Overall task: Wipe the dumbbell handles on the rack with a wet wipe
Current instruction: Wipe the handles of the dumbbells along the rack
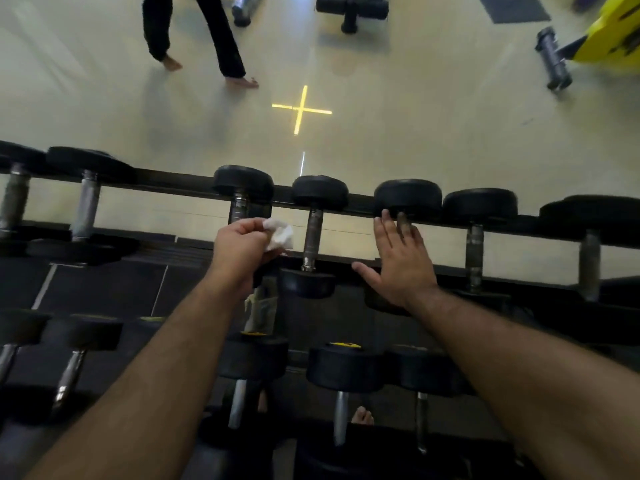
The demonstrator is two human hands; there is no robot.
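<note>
While the left hand [242, 244] pinches a crumpled wet wipe [280, 233] beside one handle [239, 206] on the rack's [360, 206] upper row, the next handle [312, 237] stands bare, and the right hand [401, 261] lies spread flat over a third dumbbell [408, 197]. Wiping seems midway; which handles are clean is impossible to tell, and that third handle is mostly hidden.

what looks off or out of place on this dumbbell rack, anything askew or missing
Mostly tidy. The top rack rail has an empty gap between the second dumbbell and the one behind the left hand, which holds the crumpled wipe. The right hand lies flat over another handle. Nothing looks spilled or broken.
</note>
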